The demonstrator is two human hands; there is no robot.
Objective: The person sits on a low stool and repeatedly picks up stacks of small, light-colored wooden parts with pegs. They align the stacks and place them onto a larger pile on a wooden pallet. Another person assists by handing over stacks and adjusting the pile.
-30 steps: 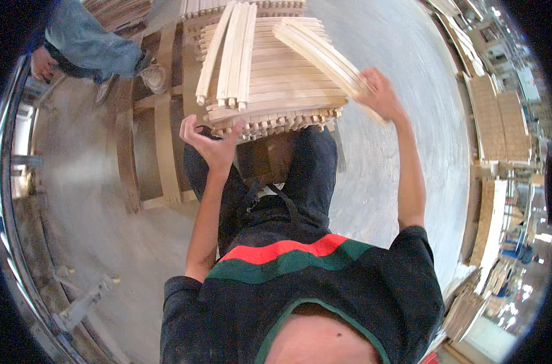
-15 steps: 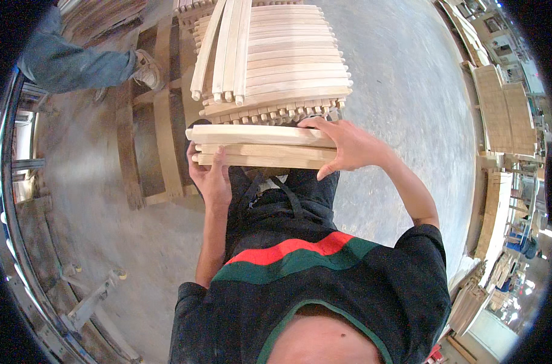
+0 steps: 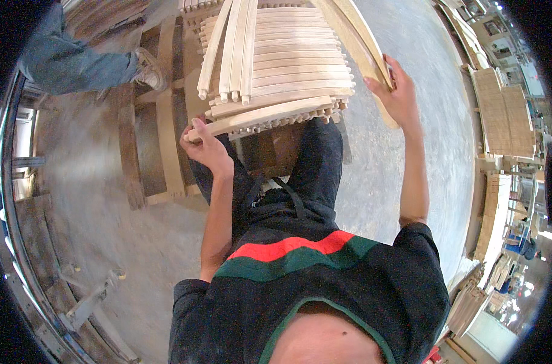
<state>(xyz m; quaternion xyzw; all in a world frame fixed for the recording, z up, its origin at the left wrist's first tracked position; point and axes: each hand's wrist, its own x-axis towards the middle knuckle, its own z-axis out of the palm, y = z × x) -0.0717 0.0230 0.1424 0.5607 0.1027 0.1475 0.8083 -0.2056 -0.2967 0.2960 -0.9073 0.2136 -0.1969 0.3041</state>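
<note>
My left hand is closed around the near end of a long, pale, gently curved wooden slat lying along the front edge of the stack of matching pale curved slats just ahead of me. My right hand is raised, fingers wrapped around another pale curved slat that slants up and away from that hand toward the top of the pile. The slat in my left hand runs crosswise, its long axis going from my left fingers toward my right, bowed slightly upward. I judge these pieces stiff and fairly light, smooth enough to slide on each other, so gripping near an end with a firm wrap suits them. Left of my left hand stands a bare wooden pallet frame, with another person's jeans-clad leg beyond it.
</note>
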